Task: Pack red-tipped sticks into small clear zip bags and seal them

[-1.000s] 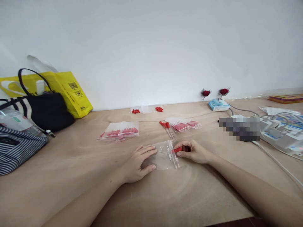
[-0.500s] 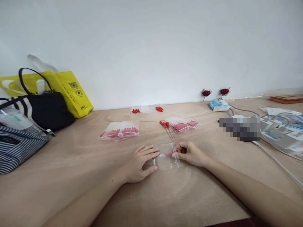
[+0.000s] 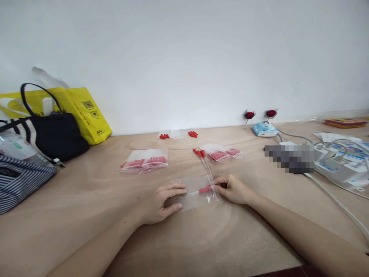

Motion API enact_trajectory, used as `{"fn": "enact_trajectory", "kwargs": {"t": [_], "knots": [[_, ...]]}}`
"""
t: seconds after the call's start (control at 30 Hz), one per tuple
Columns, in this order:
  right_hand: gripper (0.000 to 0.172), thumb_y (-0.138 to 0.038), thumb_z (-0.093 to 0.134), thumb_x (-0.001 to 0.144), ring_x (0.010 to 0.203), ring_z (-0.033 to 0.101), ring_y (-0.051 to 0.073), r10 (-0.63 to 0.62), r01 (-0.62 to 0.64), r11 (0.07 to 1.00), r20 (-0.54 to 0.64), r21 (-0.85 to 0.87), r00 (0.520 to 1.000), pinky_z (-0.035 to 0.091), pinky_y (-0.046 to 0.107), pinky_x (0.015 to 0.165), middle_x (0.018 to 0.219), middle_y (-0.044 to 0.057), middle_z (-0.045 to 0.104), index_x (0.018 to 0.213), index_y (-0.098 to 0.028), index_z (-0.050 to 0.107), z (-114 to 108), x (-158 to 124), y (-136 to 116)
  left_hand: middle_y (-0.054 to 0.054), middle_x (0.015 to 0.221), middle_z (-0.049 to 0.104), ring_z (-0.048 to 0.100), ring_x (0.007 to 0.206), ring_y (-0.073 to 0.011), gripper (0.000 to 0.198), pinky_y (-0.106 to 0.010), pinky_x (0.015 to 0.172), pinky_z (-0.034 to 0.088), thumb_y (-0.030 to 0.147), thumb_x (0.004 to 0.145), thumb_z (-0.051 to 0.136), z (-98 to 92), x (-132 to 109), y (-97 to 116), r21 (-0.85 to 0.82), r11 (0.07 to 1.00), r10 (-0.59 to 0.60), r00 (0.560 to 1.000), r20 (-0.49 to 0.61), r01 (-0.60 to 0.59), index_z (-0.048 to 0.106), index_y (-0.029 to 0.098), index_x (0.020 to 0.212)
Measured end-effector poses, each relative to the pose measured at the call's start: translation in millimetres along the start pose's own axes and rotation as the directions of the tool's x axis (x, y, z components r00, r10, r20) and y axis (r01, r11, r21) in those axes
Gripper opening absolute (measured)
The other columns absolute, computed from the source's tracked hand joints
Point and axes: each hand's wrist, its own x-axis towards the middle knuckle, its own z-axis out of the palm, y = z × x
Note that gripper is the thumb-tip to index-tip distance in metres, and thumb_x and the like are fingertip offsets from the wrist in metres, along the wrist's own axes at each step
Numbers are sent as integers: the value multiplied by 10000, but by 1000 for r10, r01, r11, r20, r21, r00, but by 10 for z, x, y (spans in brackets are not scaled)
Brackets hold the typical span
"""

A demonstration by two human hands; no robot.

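View from the head over a plywood surface point(image 3: 86, 215). Near the middle, a clear zip bag point(image 3: 192, 197) is laid flat. Its left, closed end is held down by the left hand point(image 3: 160, 202), whose fingers are stretched out flat and slightly spread, with the thumb set along the near edge of the bag. The bag's mouth is pinched between the thumb and forefinger of the right hand point(image 3: 232, 188), and the other fingers are curled in. Inside the bag a dropper point(image 3: 201, 190) is seen lying lengthwise, its red bulb just beside the right fingertips and its glass tube pointed toward the left hand.

Further back, a pile of filled bags point(image 3: 145, 159) is placed left of centre, and loose droppers point(image 3: 201, 154) lie just beside a second pile point(image 3: 223, 154) right of centre. At the far edge, against the wall, two small packets of red caps point(image 3: 164, 135) are set.

At the left edge a striped bag point(image 3: 20, 179), a black bag point(image 3: 54, 134) and a yellow bag point(image 3: 86, 111) are grouped. A QR code is printed on the yellow bag, but its other lettering is too small to be read.

Toward the far right, a blue-and-white pack point(image 3: 265, 129) is shown below two red roses point(image 3: 249, 114). A blurred block point(image 3: 289, 158), white boxes point(image 3: 337, 167) with illegible blue labels and a cable point(image 3: 334, 194) are found nearer the right edge.
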Motion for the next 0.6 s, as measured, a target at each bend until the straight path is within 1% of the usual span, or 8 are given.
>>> {"fn": "enact_trajectory", "kwargs": {"t": [0.1,0.2,0.27,0.33,0.4,0.5,0.6], "knots": [[237,-370,560,697,456,425,89,81,-89,995,-141,-45,987,303,202,434,493,-28,512,564,-174,574,-8,-7,19,-33,1268,487,401,1197,-215,349,-407,1017,310,311,831,499,15,6,-32,-11,1000,14,1000,1,-14,515,252,1175],[152,-310,529,708,488,462,100,81,-104,992,-257,-74,963,329,209,455,559,-17,558,662,-180,591,-115,52,26,-34,1269,487,400,1198,-220,351,-416,1010,321,310,828,500,15,22,-23,-14,1000,1,1000,7,-1,517,254,1175],[138,-272,495,722,523,491,111,78,-127,982,-312,-140,947,341,215,482,608,-5,585,704,-182,597,-213,149,17,-36,1269,487,398,1199,-222,352,-419,1009,323,312,830,496,9,24,-10,-10,1000,-5,1000,13,5,516,253,1176],[133,-262,486,731,580,530,129,104,-189,951,-324,-244,941,348,221,513,651,10,610,701,-186,591,-274,289,-9,-39,1272,482,395,1202,-223,356,-420,1009,323,310,832,493,3,21,-2,-9,1000,-7,1000,16,7,512,249,1182],[127,-271,489,743,667,568,160,162,-273,895,-315,-352,935,359,232,554,722,38,637,723,-186,580,-264,457,-51,-41,1274,479,394,1203,-224,356,-420,1009,324,307,834,490,1,16,0,-11,1000,-8,1000,18,9,508,247,1185],[176,-284,437,806,782,594,215,243,-365,810,-303,-459,921,383,263,605,845,113,643,869,-156,541,-134,708,-133,-41,1276,477,391,1206,-224,355,-421,1006,325,311,836,492,0,12,-1,-12,1000,-10,1000,21,10,504,251,1186],[198,-238,395,840,855,599,249,305,-417,749,-292,-514,907,408,290,642,928,169,618,986,-124,465,18,899,-204,-43,1277,475,387,1209,-219,354,-413,1004,328,311,841,489,-1,12,-1,-9,1000,-7,1000,21,7,499,249,1189]]}}
